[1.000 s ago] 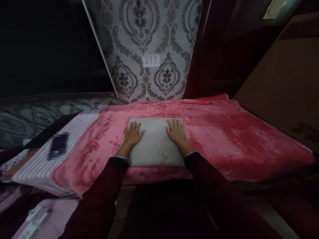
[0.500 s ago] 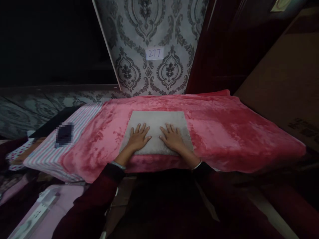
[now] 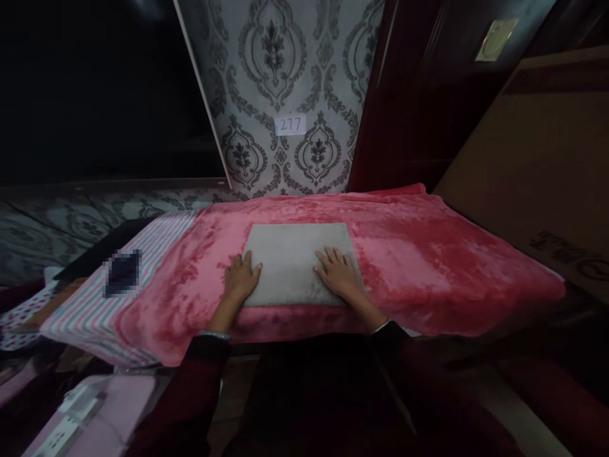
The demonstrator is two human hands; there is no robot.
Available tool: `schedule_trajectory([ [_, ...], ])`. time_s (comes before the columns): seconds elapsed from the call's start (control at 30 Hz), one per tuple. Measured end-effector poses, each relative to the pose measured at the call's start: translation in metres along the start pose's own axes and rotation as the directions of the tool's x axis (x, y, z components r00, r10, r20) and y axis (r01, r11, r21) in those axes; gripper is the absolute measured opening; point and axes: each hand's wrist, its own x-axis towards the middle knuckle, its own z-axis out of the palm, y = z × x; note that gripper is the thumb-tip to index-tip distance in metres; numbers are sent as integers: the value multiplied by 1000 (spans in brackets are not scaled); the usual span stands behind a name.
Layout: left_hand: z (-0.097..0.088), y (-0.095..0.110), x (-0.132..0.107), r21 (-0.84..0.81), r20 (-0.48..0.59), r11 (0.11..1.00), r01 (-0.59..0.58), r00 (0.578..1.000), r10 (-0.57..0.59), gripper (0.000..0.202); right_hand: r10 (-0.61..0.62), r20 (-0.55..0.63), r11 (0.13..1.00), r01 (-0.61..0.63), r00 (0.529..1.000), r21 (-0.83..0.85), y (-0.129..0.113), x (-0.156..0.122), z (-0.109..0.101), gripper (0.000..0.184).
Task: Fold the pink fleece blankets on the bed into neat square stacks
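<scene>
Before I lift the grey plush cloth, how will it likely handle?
The grey plush cloth likely sags when lifted, since it lies low and flat. Pushed, it may drag on the pink blanket, as both look fuzzy.

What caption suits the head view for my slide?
A gray cloth flat on a pink blanket, left hand at the cloth's left edge, right hand on its right part.

Wide passage over pink blanket (image 3: 428,260) (right of the cloth (image 3: 290,263)), cardboard box (image 3: 533,152) blocking beyond
</scene>
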Motion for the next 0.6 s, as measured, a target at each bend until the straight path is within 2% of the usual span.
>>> schedule_trajectory([
  [0.17, -1, 2, -5, 44, -38, 999, -7, 999, 9, 64, 160, -83, 986, -156, 984, 54, 16, 4, 6, 60],
  [0.23, -2, 3, -7, 49, -38, 999, -12, 999, 14, 64, 241, -99, 964, -227, 965, 137, 22, 8, 8, 63],
  [0.33, -4, 0, -5, 10, -26, 1000, 12, 1000, -12, 64, 313, -130, 908, -256, 941, 332, 32, 16, 8, 75],
  [0.4, -6, -3, 2, -54, -5, 997, 47, 999, -48, 67, 357, -127, 841, -259, 925, 474, 40, 20, 5, 80],
  [0.47, -8, -7, 12, -205, 16, 974, 97, 995, -96, 72, 414, -85, 745, -284, 906, 604, 48, 24, 0, 82],
  [0.53, -11, -12, 23, -444, 45, 883, 154, 988, -149, 74, 476, -19, 623, -322, 879, 713, 58, 27, -4, 81],
  [0.6, -12, -15, 34, -631, 78, 752, 189, 980, -182, 68, 534, 60, 479, -361, 843, 800, 69, 31, -5, 79],
])
